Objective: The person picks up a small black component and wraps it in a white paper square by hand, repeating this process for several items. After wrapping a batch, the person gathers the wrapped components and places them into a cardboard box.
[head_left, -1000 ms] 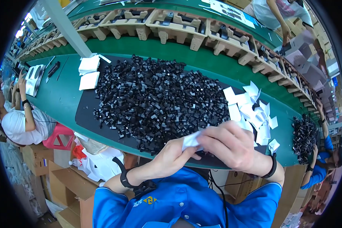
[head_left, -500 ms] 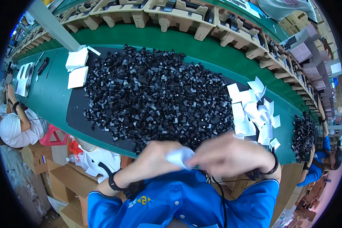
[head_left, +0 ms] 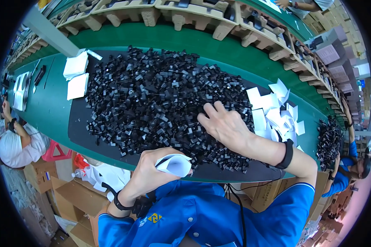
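Note:
Near the table's front edge, my left hand [head_left: 149,169] is closed round a white paper [head_left: 175,165] rolled into an open-topped tube. I can see into its mouth, and nothing shows inside. Over the right part of a wide heap of small black plastic parts [head_left: 152,99] reaches my right hand [head_left: 226,125]. Its fingers are bent down among the parts. The fingertips are hidden, so whatever they pinch cannot be made out. To the right of this hand lie loose, creased white papers [head_left: 272,111].
Two stacks of white paper [head_left: 76,76] lie left of the heap on the green table [head_left: 55,99]. Moulded pulp trays [head_left: 193,14] line the far side. A dark cable bundle [head_left: 327,138] and a co-worker [head_left: 346,173] are at right; another person [head_left: 18,144] is at left.
My right hand has left the paper and moved forward onto the black heap. In my left hand the paper now shows its round opening. A person's arm has appeared at the top right.

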`<state>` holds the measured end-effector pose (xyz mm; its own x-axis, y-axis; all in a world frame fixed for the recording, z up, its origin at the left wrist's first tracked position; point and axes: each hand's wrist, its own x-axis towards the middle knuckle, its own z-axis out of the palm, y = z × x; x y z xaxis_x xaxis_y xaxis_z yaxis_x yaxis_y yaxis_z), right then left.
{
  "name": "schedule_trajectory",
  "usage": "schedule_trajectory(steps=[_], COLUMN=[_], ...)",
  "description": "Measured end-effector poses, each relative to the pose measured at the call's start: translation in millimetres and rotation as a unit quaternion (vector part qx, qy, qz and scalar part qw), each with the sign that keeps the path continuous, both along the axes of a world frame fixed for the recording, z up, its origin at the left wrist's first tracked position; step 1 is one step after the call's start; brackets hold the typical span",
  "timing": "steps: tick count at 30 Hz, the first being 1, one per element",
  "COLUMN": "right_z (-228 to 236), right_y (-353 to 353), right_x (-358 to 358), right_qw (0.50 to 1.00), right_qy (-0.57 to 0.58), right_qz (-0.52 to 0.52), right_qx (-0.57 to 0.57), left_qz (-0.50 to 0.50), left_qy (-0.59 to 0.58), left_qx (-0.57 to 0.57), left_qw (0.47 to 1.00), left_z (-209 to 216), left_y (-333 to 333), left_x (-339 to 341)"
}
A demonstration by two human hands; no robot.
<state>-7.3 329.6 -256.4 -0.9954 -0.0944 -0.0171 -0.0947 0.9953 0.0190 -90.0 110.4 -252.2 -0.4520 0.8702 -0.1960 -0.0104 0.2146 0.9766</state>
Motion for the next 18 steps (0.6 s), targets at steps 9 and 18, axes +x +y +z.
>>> schedule_trajectory(steps=[9,18], right_z=[-6.3,98.3], right_y=[3.4,-31.5], right_x=[5.4,58.8], right_qw=[0.999,0.956], right_qy=[0.037,0.208], right_qz=[-0.017,0.154], right_qx=[-0.005,-0.141], left_qz=[0.027,-0.067], left_qy=[-0.023,-0.136], left_qx=[0.032,0.027], left_qw=[0.999,0.988], left_z=[-4.5,3.4], left_y=[-9.1,27.3], left_x=[6.4,19.7])
